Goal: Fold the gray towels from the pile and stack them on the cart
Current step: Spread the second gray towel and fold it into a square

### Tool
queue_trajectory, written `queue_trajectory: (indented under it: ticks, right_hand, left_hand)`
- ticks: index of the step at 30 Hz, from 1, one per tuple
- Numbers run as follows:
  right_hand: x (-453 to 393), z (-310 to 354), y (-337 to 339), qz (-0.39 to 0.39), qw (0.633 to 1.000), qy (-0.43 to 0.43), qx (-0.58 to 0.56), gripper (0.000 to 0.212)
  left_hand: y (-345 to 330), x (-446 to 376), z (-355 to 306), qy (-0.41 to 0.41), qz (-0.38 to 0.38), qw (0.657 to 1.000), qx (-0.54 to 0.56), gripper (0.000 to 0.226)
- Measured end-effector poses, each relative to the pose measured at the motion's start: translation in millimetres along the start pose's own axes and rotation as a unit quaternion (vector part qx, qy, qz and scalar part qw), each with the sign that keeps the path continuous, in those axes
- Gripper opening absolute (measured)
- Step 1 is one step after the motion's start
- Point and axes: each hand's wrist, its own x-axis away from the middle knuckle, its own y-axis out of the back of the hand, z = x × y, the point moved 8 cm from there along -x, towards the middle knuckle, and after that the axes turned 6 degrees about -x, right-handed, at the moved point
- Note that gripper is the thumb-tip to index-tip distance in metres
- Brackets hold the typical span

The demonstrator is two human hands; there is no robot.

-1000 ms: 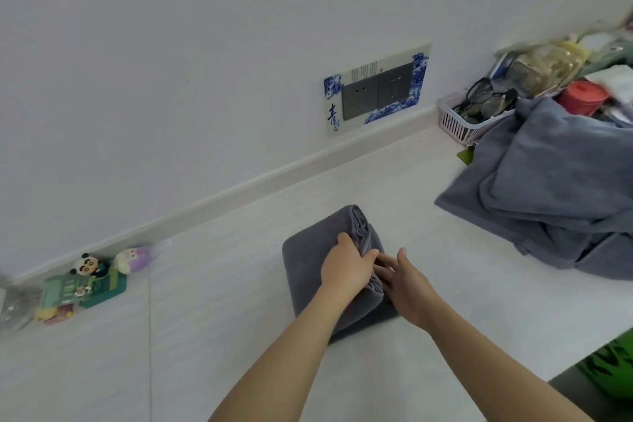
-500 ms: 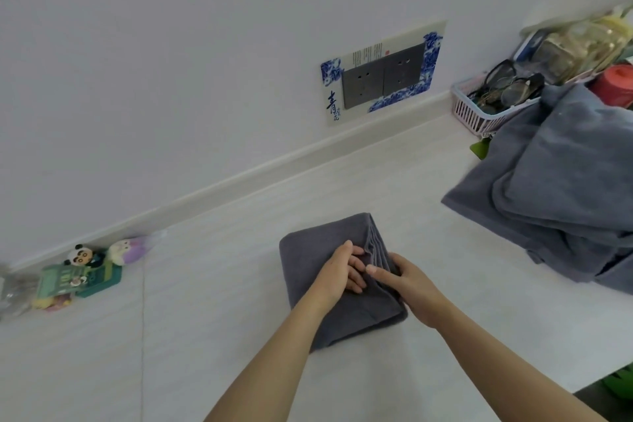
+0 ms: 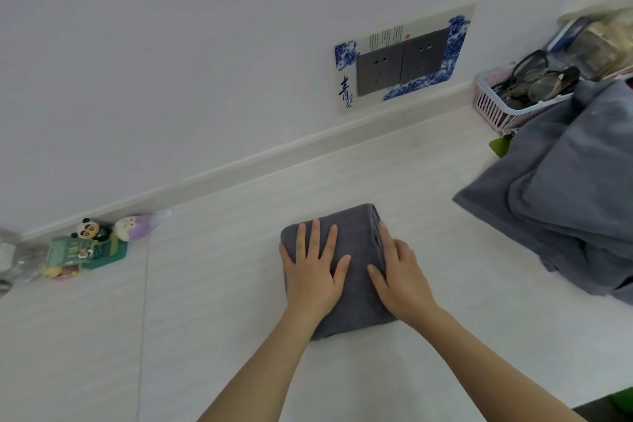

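Soft, even daylight fills the scene with a cool bluish cast, and no single source shows. Shadows are faint: only a thin dark rim lies under the folded towel [image 3: 356,240] where it meets the pale bench [image 3: 212,336]. No glare falls on the wall [image 3: 171,62] behind the towel. The wide lens bends the baseboard [image 3: 239,168] into a slanted curve. Left of the towel, at the frame's edge, the small toys [image 3: 92,243] look smeared and soft. The whole picture is slightly grainy and low in contrast.
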Motion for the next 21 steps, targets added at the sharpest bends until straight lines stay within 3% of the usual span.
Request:
queue_trajectory:
  ticks: [1,3,9,11,13,15,17,19,21]
  right_hand:
    - [1,1,1,-0.030,0.995,0.029,0.086,0.060]
    - [2,-8,-6,-0.032,0.987,0.036,0.151,0.053]
    - [-1,-25,-20,0.022,0.988,-0.012,0.151,0.072]
    - [0,-19,-17,0.014,0.990,-0.017,0.136,0.066]
    - [0,-18,-16,0.022,0.994,-0.037,0.101,0.056]
    - [0,-16,-16,0.025,0.996,-0.077,0.028,0.063]
    - [-2,-15,-12,0.005,0.989,-0.122,-0.078,0.074]
    - [-4,-21,-16,0.019,0.971,-0.190,-0.143,0.077]
    - [-2,-22,-26,0.060,0.949,-0.258,-0.169,0.075]
  left_hand:
    - [-1,-1,-1,0.004,-0.001,1.000,-0.012,0.062]
    - [-3,-1,-2,0.004,-0.020,0.999,-0.025,0.060]
    - [-8,-3,-9,-0.003,-0.015,1.000,-0.014,0.060]
    - [-5,1,-4,-0.010,-0.031,0.999,0.010,0.058]
    - [1,11,9,0.028,-0.045,0.992,0.113,0.058]
    - [0,32,33,0.137,-0.034,0.946,0.292,0.061]
    - [-7,52,51,0.249,-0.013,0.865,0.437,0.072]
    - [-15,65,61,0.323,0.044,0.793,0.515,0.078]
    - [-21,74,68,0.361,0.124,0.690,0.615,0.070]
